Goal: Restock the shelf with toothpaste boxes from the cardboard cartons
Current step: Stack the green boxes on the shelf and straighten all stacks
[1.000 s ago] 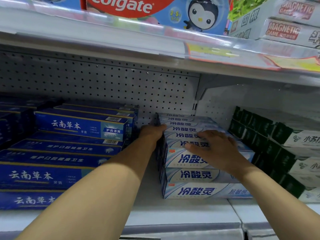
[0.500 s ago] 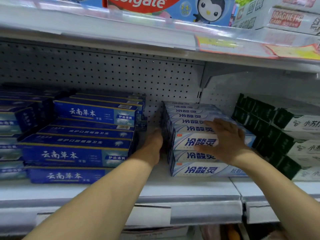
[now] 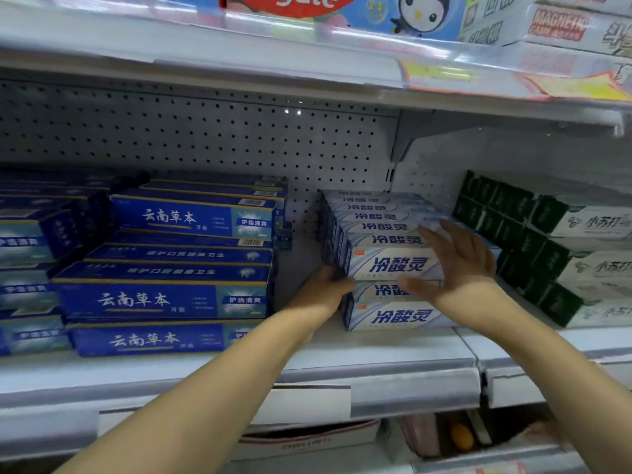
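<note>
Left hand (image 3: 323, 289): at the left end of the pale blue-white toothpaste stack (image 3: 386, 265), fingers hidden against the box ends, so I cannot tell whether they lie flat or curl round a box. Motion blur on the knuckles

Right hand (image 3: 455, 265): fingers spread and straight, palm toward the front face of the same stack, over the right part of the top and middle front boxes. Contact likely but blur prevents certainty; nothing pinched

Toothpaste stack: three boxes high at the front, further rows stepping back toward the pegboard back panel (image 3: 205, 138). It sits on the white middle shelf (image 3: 393, 350), near the right end of this bay

Left of the stack, across a bare gap: dark blue toothpaste boxes (image 3: 164, 299), stacked several high. Right of it, in the next bay: green-and-white toothpaste boxes (image 3: 581, 254)

Upper shelf (image 3: 239, 63): a Colgate children's box with a penguin figure (image 3: 342, 8), and white boxes marked MAGNETIC GAME (image 3: 561, 25). Yellow price tags (image 3: 444, 75) on its front strip

Below the middle shelf: an open cardboard carton (image 3: 307, 439), partly in view
</note>
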Motion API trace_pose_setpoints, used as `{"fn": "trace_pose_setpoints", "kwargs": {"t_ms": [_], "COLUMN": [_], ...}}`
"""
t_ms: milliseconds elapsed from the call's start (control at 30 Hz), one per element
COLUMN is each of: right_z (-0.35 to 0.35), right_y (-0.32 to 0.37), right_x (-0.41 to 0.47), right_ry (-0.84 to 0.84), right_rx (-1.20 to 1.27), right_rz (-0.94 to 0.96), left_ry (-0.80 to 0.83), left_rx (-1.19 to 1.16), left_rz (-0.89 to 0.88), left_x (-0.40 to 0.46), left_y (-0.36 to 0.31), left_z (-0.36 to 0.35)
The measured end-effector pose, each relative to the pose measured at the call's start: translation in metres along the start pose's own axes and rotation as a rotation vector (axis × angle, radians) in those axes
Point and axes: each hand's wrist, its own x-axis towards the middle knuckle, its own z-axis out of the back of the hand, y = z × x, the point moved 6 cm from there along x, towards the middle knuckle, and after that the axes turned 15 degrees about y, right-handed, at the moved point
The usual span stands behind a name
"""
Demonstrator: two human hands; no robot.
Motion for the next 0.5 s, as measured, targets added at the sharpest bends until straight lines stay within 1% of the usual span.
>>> {"fn": "trace_pose_setpoints", "kwargs": {"t_ms": [67, 133, 233, 500], "right_z": [-0.006, -0.012, -0.013, -0.017], "right_y": [0.002, 0.001, 0.001, 0.003], "right_x": [-0.008, -0.010, -0.007, -0.005], "right_ry": [0.096, 0.158, 0.126, 0.039], "right_rx": [-0.036, -0.079, -0.113, -0.128], "right_rz": [0.032, 0.032, 0.043, 0.000], "left_ry": [0.076, 0.096, 0.038, -0.026], "left_rx": [0.049, 0.166, 0.328, 0.433], "left_rz": [-0.011, 0.022, 0.071, 0.129], "left_x": [-0.002, -0.001, 0.000, -0.005], "left_y": [0.003, 0.006, 0.007, -0.003], "left_z": [-0.007, -0.010, -0.012, -0.020]}}
